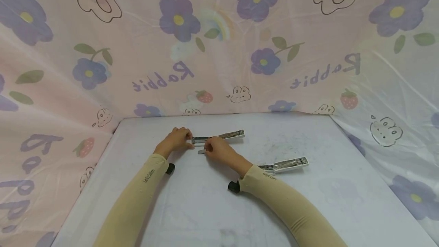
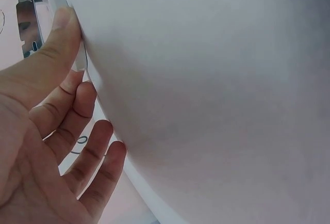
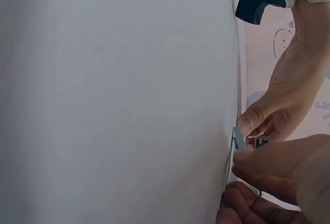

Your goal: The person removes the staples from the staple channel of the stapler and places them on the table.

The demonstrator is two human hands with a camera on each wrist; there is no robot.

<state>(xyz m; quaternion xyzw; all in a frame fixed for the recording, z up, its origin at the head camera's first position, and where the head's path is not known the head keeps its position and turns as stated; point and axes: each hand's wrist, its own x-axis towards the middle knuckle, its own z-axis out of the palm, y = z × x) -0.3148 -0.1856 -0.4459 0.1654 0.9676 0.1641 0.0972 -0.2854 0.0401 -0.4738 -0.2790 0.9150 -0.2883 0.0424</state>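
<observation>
A white stapler (image 1: pixel 236 134) lies opened out flat on the table, its metal inside facing up. My left hand (image 1: pixel 176 139) holds it at its left end between thumb and fingers; the left wrist view shows the thumb on the stapler's (image 2: pixel 45 7) side. Just in front of it, my right hand (image 1: pixel 219 149) pinches a small grey strip of staples (image 1: pixel 201 151) between thumb and fingers. In the right wrist view the staple strip (image 3: pixel 238 139) sticks out past the thumb, near the left hand (image 3: pixel 281 105). Part of the stapler is hidden behind the right hand.
A second opened stapler (image 1: pixel 291 164) lies to the right, partly behind the right forearm. The white table (image 1: pixel 192 209) ends at a hanging curtain (image 1: pixel 219 56) with printed flowers at the back and sides. Black wrist cameras (image 1: pixel 234 187) sit under both wrists.
</observation>
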